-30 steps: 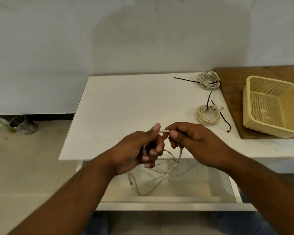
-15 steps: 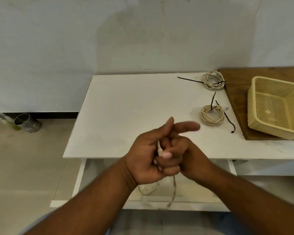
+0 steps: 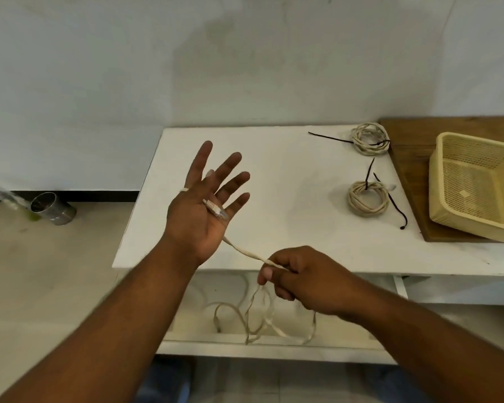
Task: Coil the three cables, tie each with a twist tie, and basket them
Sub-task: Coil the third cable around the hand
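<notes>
Third cable [image 3: 246, 253] being coiled. Left hand [image 3: 200, 216] spread wide, palm up, plug end [image 3: 216, 210] lying across it, one turn behind the fingers. Right hand [image 3: 300, 276] pinches the cable; slack dangles below the bench [image 3: 274, 158]. Two tied coils [image 3: 367, 199] lie near the basket [image 3: 477, 184]. Next, probably: wrap slack round the left hand.

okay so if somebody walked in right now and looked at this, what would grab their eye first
Probably the left hand, raised palm-up and spread wide over the white table, with a cable plug lying across its fingers. From there the pale cable runs down to the right hand, which pinches it at the table's front edge while the rest dangles in loose loops below. Next, two coiled cables with black ties sit beside an empty yellow basket at right.
</notes>
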